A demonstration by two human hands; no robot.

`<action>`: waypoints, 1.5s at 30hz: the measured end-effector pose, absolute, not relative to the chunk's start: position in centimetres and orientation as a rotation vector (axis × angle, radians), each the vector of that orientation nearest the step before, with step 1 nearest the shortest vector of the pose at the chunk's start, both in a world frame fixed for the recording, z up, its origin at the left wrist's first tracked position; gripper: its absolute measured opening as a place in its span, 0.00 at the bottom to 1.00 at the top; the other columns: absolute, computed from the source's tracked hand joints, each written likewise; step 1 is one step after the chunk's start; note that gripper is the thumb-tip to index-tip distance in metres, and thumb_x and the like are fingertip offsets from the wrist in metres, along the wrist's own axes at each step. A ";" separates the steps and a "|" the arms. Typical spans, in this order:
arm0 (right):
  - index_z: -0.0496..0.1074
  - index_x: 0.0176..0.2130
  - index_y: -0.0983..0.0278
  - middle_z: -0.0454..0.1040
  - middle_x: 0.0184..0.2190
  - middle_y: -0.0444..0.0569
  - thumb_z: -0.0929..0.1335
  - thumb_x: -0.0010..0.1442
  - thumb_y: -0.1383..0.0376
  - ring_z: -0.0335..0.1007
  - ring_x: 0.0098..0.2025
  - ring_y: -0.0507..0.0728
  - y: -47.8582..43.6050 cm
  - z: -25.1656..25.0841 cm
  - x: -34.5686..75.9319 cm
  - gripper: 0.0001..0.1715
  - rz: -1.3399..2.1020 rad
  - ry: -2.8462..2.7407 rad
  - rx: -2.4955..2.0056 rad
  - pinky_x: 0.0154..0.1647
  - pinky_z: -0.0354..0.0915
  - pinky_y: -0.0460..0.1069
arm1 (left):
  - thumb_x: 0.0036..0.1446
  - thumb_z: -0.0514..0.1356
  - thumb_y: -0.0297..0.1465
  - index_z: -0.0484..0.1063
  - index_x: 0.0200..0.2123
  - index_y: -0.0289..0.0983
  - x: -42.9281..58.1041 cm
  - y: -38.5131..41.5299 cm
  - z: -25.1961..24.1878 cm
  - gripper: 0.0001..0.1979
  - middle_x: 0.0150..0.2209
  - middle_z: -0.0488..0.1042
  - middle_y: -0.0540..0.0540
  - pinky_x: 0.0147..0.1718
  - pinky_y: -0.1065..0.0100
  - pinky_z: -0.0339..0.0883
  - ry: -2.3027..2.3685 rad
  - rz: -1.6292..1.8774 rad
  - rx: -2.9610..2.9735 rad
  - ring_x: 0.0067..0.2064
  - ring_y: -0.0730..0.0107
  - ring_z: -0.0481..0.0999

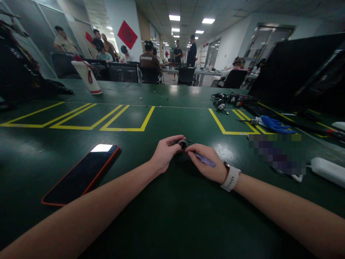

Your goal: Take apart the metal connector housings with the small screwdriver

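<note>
My left hand [166, 154] is closed on a small round metal part [182, 144], pinched between thumb and fingers just above the table. The part's dark hollow side faces up and towards me. My right hand [205, 162], with a pale watch strap at its wrist, is wrapped round a slim tool with a see-through purple handle [205, 160]. The tool's front end reaches towards the round part; its tip is hidden by my fingers and too small to make out. Just beyond my hands lies a tiny dark piece [190, 140] on the green tabletop.
To the left lies a phone with a red-orange case [101, 172]. A white tumbler [87, 75] stands farther back. On the right are black and silver metal devices [221, 103], a blue glove [277, 125] and a white power strip [327, 171]. Yellow tape [124, 130] marks the table; people sit and stand beyond.
</note>
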State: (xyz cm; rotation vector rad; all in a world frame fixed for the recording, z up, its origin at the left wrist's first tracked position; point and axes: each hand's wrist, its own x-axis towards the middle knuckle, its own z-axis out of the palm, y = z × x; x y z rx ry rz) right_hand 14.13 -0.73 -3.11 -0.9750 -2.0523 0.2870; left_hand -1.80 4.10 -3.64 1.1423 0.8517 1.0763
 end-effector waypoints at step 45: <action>0.68 0.29 0.65 0.73 0.25 0.47 0.64 0.54 0.63 0.69 0.26 0.52 2.3 -2.1 16.5 0.07 0.758 -1.497 -1.264 0.30 0.66 0.50 | 0.45 0.59 0.19 0.76 0.38 0.34 -1.6 4.1 -3.7 0.16 0.42 0.76 0.42 0.46 0.60 0.70 0.891 1.088 1.085 0.45 0.63 0.75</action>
